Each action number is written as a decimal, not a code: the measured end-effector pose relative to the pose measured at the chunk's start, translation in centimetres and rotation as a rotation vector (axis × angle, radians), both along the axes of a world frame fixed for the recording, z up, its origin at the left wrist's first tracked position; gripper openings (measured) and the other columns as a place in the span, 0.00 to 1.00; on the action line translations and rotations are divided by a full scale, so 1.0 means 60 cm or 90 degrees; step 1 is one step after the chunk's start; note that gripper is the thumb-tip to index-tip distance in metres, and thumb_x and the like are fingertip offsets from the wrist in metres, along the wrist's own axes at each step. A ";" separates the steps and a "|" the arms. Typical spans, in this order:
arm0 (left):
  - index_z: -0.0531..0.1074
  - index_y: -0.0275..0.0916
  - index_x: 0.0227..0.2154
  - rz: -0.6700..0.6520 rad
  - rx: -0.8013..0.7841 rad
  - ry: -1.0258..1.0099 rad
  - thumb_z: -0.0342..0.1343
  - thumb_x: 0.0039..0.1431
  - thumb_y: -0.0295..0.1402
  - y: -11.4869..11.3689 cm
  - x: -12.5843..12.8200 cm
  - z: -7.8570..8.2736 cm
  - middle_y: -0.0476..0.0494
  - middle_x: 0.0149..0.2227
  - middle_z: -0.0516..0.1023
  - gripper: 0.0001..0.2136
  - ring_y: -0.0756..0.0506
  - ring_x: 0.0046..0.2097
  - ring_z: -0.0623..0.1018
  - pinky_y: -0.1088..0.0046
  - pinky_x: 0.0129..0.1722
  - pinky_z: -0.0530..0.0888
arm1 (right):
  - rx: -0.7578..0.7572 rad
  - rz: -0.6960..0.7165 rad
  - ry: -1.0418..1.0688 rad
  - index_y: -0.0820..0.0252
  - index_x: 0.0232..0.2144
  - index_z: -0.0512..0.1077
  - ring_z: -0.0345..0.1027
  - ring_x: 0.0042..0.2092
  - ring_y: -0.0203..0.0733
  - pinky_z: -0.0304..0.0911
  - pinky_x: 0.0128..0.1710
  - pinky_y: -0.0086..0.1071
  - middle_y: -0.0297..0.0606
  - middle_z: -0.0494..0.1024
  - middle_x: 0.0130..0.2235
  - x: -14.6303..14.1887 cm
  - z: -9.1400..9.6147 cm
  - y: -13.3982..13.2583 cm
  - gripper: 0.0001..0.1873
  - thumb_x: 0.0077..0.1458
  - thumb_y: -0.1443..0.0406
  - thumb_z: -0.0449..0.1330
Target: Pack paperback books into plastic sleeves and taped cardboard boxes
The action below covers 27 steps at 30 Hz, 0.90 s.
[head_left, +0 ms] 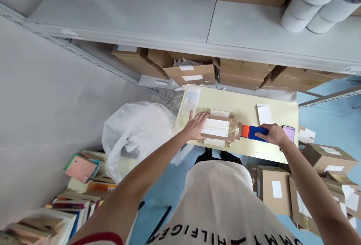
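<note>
- My left hand (196, 125) lies flat, fingers spread, over the left end of a brown cardboard carton (220, 117); nothing is gripped, so it probably serves as a steadying weight.
- My right hand (271, 134) is closed around the blue body of a tape dispenser (255, 132); its orange part points at the carton's right end, likely held in line with the carton's length. Contact there: cannot tell.
- Hands are well apart, one at either side of the carton, which presumably keeps it from sliding.
- Carton position: mid tabletop (278, 151), right in front of me, white label (216, 127) facing up, clear tape across its right part.
- Further white labels and tape show along its far and near edges; whether beneath or beside it, cannot tell.
- White paper slips (264, 114) lie beyond the dispenser; a phone (288, 133) lies near my right wrist, probably for easy reach.
</note>
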<state>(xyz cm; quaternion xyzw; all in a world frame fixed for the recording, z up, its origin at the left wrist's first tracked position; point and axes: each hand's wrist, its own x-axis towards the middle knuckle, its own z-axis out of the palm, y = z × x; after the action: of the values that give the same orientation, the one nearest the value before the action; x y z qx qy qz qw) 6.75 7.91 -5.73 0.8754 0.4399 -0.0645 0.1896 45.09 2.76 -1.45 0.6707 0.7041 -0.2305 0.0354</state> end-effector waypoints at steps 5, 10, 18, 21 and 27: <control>0.41 0.25 0.68 -0.047 0.009 0.075 0.63 0.44 0.52 -0.013 0.051 0.010 0.21 0.69 0.42 0.56 0.27 0.70 0.43 0.43 0.64 0.31 | -0.029 0.000 0.063 0.52 0.41 0.78 0.76 0.36 0.48 0.66 0.34 0.34 0.36 0.83 0.35 0.010 -0.063 0.003 0.20 0.50 0.49 0.61; 0.39 0.28 0.68 -0.213 -0.023 0.016 0.52 0.53 0.57 -0.044 0.173 -0.002 0.29 0.71 0.39 0.51 0.33 0.71 0.39 0.50 0.66 0.35 | -0.077 0.043 0.084 0.54 0.44 0.75 0.74 0.33 0.45 0.63 0.32 0.32 0.37 0.81 0.33 -0.008 -0.074 0.013 0.21 0.54 0.50 0.57; 0.44 0.26 0.68 -0.187 0.011 -0.016 0.49 0.59 0.49 -0.047 0.193 -0.018 0.27 0.70 0.45 0.41 0.34 0.71 0.45 0.51 0.67 0.38 | -0.157 0.086 0.018 0.55 0.48 0.73 0.75 0.36 0.50 0.62 0.34 0.35 0.41 0.80 0.33 0.046 -0.040 -0.002 0.26 0.57 0.46 0.53; 0.50 0.32 0.67 -0.187 0.008 -0.006 0.51 0.59 0.47 -0.048 0.196 -0.009 0.28 0.70 0.46 0.38 0.32 0.70 0.46 0.45 0.65 0.39 | -0.187 0.076 -0.058 0.58 0.46 0.73 0.75 0.37 0.54 0.63 0.35 0.38 0.46 0.80 0.35 0.038 -0.019 -0.006 0.28 0.57 0.45 0.52; 0.74 0.41 0.52 -0.183 -0.002 0.073 0.63 0.48 0.47 -0.050 0.253 0.020 0.33 0.70 0.49 0.28 0.25 0.68 0.48 0.37 0.61 0.45 | -0.163 0.018 -0.113 0.66 0.41 0.75 0.76 0.40 0.54 0.63 0.36 0.38 0.55 0.80 0.38 -0.112 0.004 0.012 0.14 0.60 0.62 0.54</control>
<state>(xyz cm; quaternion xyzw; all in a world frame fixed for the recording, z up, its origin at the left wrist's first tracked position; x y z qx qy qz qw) 21.93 4.92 -4.56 0.9240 0.3201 -0.1416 0.1540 38.36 3.50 -1.22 0.6687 0.6721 -0.2580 0.1858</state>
